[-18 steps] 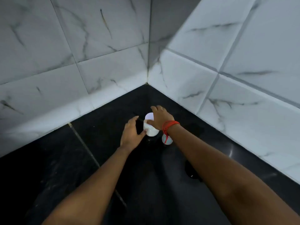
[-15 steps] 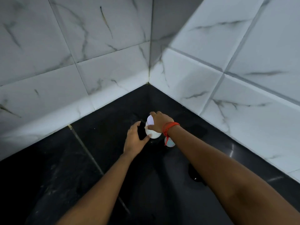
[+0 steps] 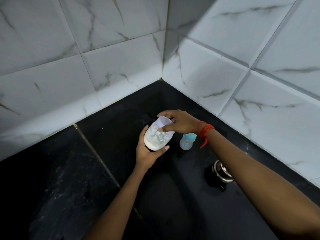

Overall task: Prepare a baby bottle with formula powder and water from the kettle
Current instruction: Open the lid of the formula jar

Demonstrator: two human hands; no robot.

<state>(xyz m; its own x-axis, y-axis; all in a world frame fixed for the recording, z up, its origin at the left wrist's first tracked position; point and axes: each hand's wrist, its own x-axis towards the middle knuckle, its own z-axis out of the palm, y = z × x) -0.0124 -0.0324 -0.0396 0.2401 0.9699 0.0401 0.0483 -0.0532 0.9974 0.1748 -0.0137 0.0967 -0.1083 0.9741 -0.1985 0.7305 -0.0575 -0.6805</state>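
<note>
A clear jar of white formula powder (image 3: 156, 139) is tilted and lifted off the black counter (image 3: 69, 179). My left hand (image 3: 149, 155) cups its base from below. My right hand (image 3: 180, 122), with a red thread at the wrist, grips the jar's pale lavender lid (image 3: 163, 122) from above. A small baby bottle (image 3: 187, 141) with a blue upper part stands on the counter just right of the jar, partly hidden behind my right wrist. A dark kettle with a metal rim (image 3: 220, 172) sits on the counter to the right, half hidden under my right forearm.
White marble-look tiled walls (image 3: 121, 66) meet in a corner right behind the jar and run close along the counter's right side. A seam (image 3: 97, 153) crosses the counter to the left of my hands.
The jar has come up off the counter and tilted. My left hand moved from its side to under its base, while my right hand stays on the lid. The bottle and kettle now show more clearly.
</note>
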